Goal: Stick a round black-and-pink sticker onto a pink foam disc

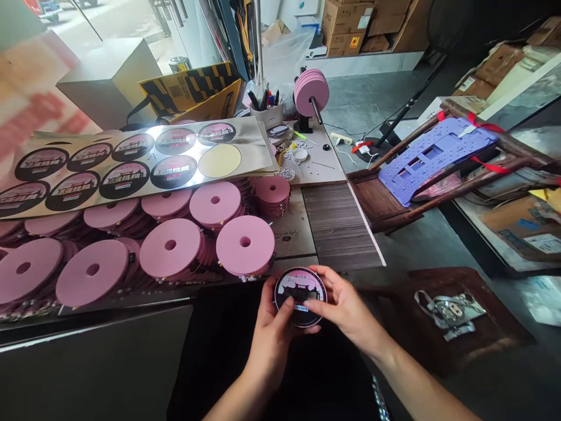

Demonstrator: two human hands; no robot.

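Both my hands hold one round spool (pixel 300 294) whose top face carries a black and pink sticker. My left hand (pixel 272 333) grips it from below, thumb pressed on the sticker. My right hand (pixel 342 307) closes on its right edge, fingers over the label. Just beyond, on the table, lie several bare pink spools (pixel 245 244) in overlapping rows. Behind them rests a sticker sheet (pixel 131 164) with several round black stickers and one blank circle (pixel 219 160) where a sticker has been peeled off.
A stand (pixel 310 93) with a pink spool, a pen cup (pixel 268 111) and small parts sit at the table's back. A wooden chair bearing a purple plastic frame (pixel 432 155) stands to the right. A dark stool (pixel 447 316) with a bag lies low right. Cardboard boxes (pixel 346 23) stand behind.
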